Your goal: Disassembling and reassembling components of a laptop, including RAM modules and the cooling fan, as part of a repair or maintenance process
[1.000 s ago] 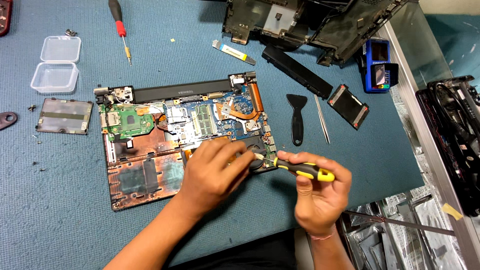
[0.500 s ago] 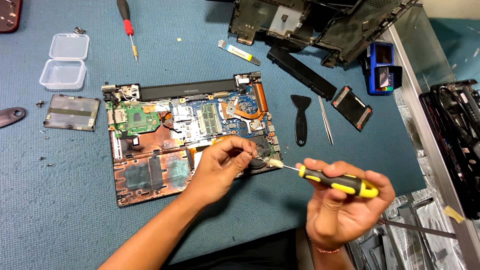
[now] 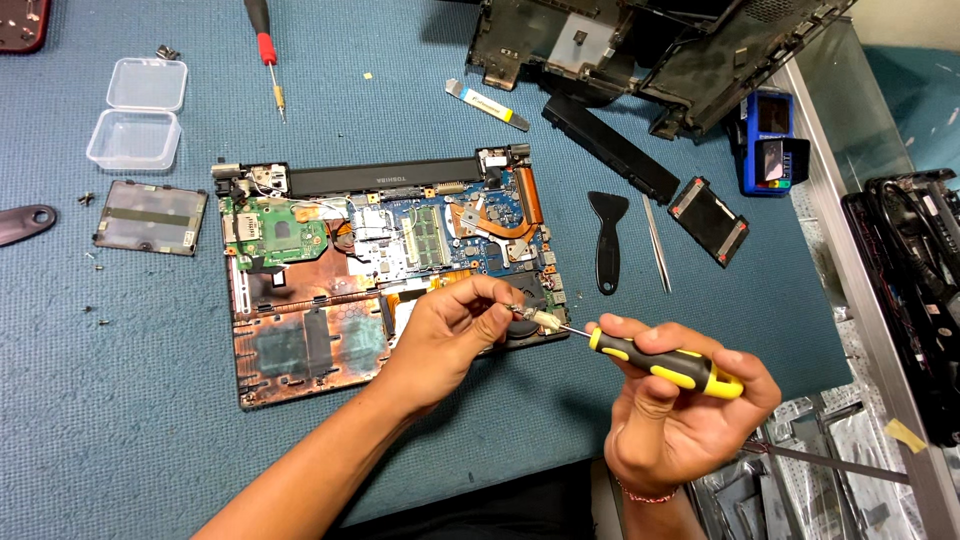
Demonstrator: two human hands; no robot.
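An opened laptop base with its green and blue circuit boards and copper heat pipe lies on the blue mat. My right hand grips a yellow-and-black screwdriver, its shaft pointing left just off the base's lower right corner. My left hand rests over that corner, with its fingertips pinched at the screwdriver's tip. What the fingers pinch there is too small to make out.
A clear plastic box and a small black cover plate lie to the left. A red-handled screwdriver lies at the top. A black spudger, tweezers, black laptop casing parts and a blue device sit to the right.
My right hand has drawn the screwdriver back to the right, away from the laptop. My left fingers have come up to its tip.
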